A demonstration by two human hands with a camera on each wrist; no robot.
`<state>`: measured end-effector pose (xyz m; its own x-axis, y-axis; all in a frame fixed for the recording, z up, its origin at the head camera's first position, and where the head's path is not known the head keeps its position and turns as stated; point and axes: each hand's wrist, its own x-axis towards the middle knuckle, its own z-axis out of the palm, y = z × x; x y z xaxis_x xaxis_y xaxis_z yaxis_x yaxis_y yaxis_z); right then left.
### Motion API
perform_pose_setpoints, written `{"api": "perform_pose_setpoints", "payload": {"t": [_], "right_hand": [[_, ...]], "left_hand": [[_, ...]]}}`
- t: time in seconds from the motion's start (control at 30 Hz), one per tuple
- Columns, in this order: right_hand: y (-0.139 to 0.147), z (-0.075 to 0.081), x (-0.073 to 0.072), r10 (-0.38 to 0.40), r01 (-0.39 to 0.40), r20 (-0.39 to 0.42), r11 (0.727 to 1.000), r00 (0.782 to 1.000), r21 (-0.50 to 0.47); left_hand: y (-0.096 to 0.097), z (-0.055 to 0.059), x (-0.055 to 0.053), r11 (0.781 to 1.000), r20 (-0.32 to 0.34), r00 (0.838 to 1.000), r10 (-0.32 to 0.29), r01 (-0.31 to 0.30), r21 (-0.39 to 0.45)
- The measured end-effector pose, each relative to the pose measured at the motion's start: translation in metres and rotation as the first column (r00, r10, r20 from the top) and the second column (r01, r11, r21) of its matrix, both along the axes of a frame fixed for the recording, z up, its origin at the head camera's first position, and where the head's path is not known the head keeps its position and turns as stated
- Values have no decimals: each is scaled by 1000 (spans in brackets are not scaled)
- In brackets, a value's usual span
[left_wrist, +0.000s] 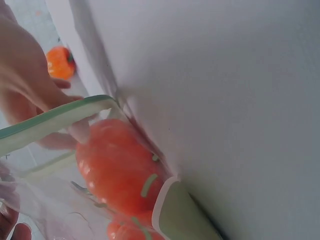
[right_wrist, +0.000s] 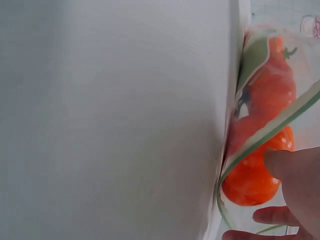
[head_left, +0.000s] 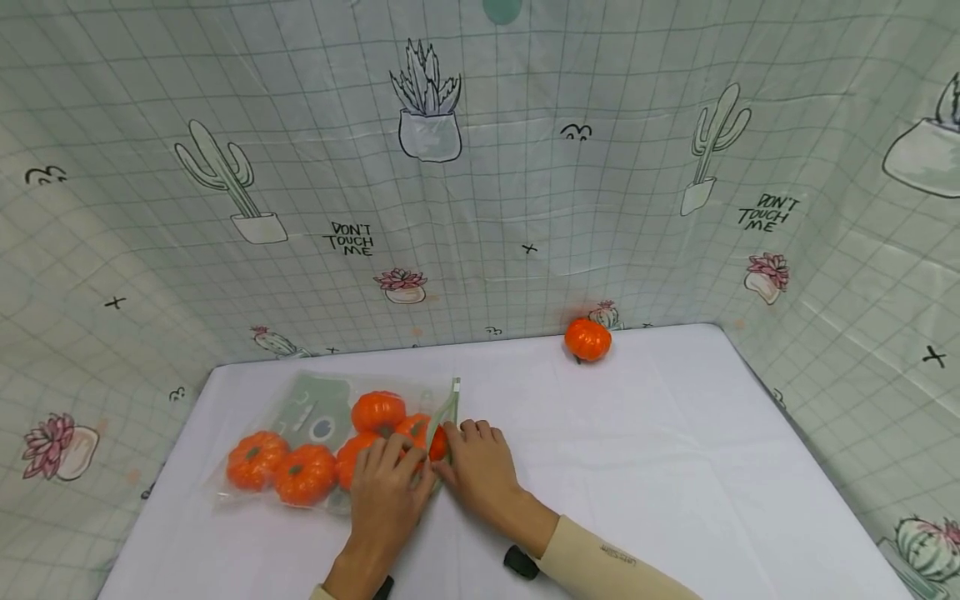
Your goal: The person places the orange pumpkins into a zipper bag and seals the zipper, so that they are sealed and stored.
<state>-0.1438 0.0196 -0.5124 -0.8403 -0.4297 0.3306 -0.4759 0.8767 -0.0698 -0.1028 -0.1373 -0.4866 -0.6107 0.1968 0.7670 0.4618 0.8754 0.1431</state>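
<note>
A clear zip bag (head_left: pixel 300 400) with a green-edged mouth lies on the left of the table, holding several small orange pumpkins (head_left: pixel 305 475). My left hand (head_left: pixel 388 492) lies over the bag near its mouth, its fingers gripping the plastic. At the open mouth, my right hand (head_left: pixel 483 471) has thumb and fingers about one pumpkin (right_wrist: pixel 252 177), which sits partly within the green rim (right_wrist: pixel 280 122). The left wrist view shows the right hand's fingers (left_wrist: pixel 30 75) at the rim. Another pumpkin (head_left: pixel 588 340) stands alone at the table's back edge.
The white table (head_left: pixel 637 467) meets a patterned cloth backdrop (head_left: pixel 480 208) at the back and sides. A black object (head_left: pixel 521 562) shows beside the right wrist near the front. Grey-green printing (head_left: pixel 311 408) shows on the bag.
</note>
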Motion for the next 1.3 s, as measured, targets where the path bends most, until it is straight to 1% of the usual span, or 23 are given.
{"api": "perform_pose_setpoints", "payload": {"t": [0.1,0.2,0.33,0.5,0.57,0.67,0.9,1.0,1.17,1.3], "right_hand": [[8,0,0,-12,12,16,1000,1000,7],[21,2,-2,-21,21,21,1000,1000,0],[42,10,-8,-27,28,27,998,999,-61],[76,23,-25,-102,113,82,985,991,-134],[89,26,-33,-141,156,105,977,984,-145],[106,30,-45,-175,192,118,969,978,-157],[143,32,-71,-238,249,78,948,968,-196],[156,33,-81,-258,265,59,944,964,-198],[172,34,-94,-286,286,27,939,958,-189],[181,31,-100,-297,294,14,936,955,-195]], "left_hand": [[0,0,0,1000,-7,1000,4,-4,0],[-1,1,0,1000,-8,1000,11,-11,-7],[-1,1,-1,1000,0,1000,22,-22,-22],[-1,1,-1,1000,14,1000,25,-25,-18],[0,1,0,1000,20,999,26,-26,-13],[0,1,0,999,25,999,30,-30,-12],[-1,0,0,1000,38,999,19,-19,-10],[-2,0,0,1000,47,999,11,-11,-10],[-2,-2,-1,1000,41,999,17,-17,-12],[-1,-2,0,999,30,999,32,-32,-16]]}}
